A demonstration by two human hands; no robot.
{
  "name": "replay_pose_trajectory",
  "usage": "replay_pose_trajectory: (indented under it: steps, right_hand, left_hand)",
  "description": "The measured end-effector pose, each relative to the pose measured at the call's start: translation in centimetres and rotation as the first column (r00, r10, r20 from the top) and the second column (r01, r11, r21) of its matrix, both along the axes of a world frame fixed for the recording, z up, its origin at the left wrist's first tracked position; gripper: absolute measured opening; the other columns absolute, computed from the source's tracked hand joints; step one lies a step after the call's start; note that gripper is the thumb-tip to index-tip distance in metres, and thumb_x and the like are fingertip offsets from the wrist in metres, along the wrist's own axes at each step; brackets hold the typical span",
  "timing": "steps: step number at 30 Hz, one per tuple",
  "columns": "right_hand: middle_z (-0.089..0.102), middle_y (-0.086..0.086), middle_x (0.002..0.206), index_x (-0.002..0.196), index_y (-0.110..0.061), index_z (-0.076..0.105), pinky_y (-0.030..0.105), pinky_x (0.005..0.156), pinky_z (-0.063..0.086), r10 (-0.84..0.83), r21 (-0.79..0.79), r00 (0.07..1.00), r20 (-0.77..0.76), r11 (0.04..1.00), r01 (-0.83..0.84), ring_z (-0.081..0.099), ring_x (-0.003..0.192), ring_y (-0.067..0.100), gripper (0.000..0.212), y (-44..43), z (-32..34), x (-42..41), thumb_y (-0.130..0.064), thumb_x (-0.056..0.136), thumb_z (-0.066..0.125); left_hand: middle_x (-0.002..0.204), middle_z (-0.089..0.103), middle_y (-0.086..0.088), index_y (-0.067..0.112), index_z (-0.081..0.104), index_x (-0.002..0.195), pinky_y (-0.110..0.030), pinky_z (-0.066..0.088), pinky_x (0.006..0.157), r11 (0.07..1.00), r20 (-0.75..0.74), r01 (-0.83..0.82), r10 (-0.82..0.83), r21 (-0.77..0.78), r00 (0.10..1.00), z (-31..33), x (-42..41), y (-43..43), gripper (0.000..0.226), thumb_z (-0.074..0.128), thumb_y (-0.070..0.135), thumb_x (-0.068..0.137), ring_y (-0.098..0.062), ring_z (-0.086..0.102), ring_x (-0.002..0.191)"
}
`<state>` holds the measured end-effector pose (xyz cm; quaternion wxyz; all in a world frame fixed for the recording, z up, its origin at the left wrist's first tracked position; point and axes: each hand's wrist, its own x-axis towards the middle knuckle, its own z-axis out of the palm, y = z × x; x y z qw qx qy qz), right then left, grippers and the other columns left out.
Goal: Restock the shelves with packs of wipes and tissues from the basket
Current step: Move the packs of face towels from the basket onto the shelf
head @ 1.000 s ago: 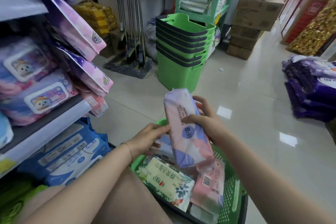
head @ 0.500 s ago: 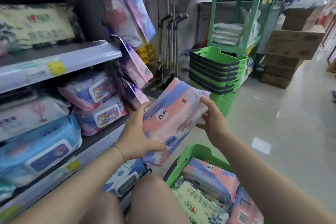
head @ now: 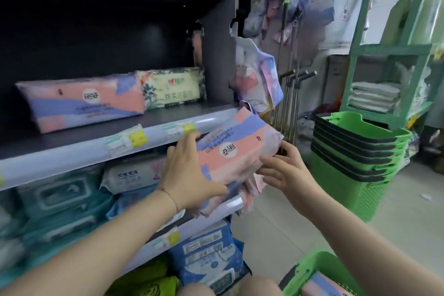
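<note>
Tissue pack (head: 236, 151) gripped by both the left hand (head: 189, 173) and right hand (head: 286, 170), mid-placing; next up, lift onto the shelf (head: 79, 149) beside its twin pack (head: 84, 101).

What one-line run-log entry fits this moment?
step: shelving | left hand + right hand: holding pack | target: shelf beside matching pack | placed: not yet

Both forearms extend forward, converging. The left hand (head: 189, 175) is spread flat, fingers splayed, thumb pointing right. The right hand (head: 286, 170) opposes it just beside, fingers curled inward.
</note>
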<state>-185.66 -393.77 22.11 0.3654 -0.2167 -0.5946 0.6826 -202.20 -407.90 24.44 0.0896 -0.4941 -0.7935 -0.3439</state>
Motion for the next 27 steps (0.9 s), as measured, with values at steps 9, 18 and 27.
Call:
replay_pose_trajectory:
  steps: [9, 18, 27]
  right_hand:
    - [0.066, 0.003, 0.106, 0.109, -0.02, 0.042, 0.03, 0.057, 0.055, 0.166, 0.177, 0.986, -0.002, 0.971, -0.163, 0.071, 0.082, 0.016, 0.057, -7.1, 7.8, -8.0, -0.02, 0.069, 0.082]
    - [0.056, -0.006, 0.107, 0.124, -0.036, 0.042, 0.04, 0.088, 0.042, -0.239, 0.899, 0.967, 0.091, 0.438, 0.023, 0.052, 0.097, 0.02, 0.089, -7.6, 16.0, -12.7, -0.061, 0.04, 0.059]
    - [0.055, 0.007, 0.12, 0.106, -0.036, 0.062, 0.057, 0.09, 0.029, -0.352, 0.956, 0.935, -0.039, -0.286, -0.068, 0.051, 0.107, 0.038, 0.038, -10.9, 15.0, -22.1, -0.048, 0.07, 0.068]
  left_hand:
    - [0.107, 0.028, 0.006, 0.023, 0.025, 0.102, -0.023, 0.03, 0.089, 0.907, 0.277, -0.189, 0.084, 0.377, 0.957, 4.3, -0.2, -3.2, 0.095, 0.059, 0.067, 0.025, -0.008, 0.029, 0.105]
    - [0.15, 0.014, -0.008, 0.012, 0.015, 0.146, -0.036, 0.022, 0.112, 0.799, -0.057, -0.211, 0.292, 0.563, 0.955, 10.6, -6.6, -10.6, 0.124, 0.09, 0.038, 0.051, -0.02, 0.017, 0.141]
    - [0.138, 0.025, 0.001, 0.048, 0.034, 0.136, -0.032, 0.041, 0.096, 0.82, 0.033, -0.428, 0.45, 0.379, 0.892, 10.5, -13.5, -14.9, 0.08, 0.074, 0.019, 0.073, -0.026, 0.052, 0.106]
